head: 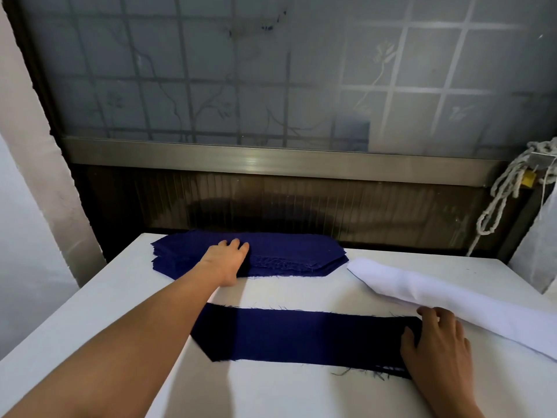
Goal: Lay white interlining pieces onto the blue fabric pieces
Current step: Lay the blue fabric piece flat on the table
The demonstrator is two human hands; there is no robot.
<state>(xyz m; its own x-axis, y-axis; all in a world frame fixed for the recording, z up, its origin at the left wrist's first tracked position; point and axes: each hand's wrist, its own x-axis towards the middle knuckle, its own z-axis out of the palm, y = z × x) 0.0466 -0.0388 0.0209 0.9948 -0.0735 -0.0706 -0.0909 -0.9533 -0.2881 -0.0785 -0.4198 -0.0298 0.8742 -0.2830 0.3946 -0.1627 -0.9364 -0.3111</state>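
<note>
A single dark blue fabric piece (301,337) lies flat across the near middle of the white table (271,393), its edges frayed. My right hand (437,348) rests flat on its right end, fingers spread. A stack of several blue fabric pieces (289,251) sits at the far edge of the table. My left hand (227,260) lies palm down on the stack's front left part, arm stretched across the table. The white interlining pieces (452,300) form a long pile at the right, running diagonally, just beyond my right hand's fingertips.
A frosted window with a grid (271,70) and a metal sill (271,159) stand behind the table. White rope (506,188) hangs at the right beside a white bag (539,236). A white wall (30,206) borders the left.
</note>
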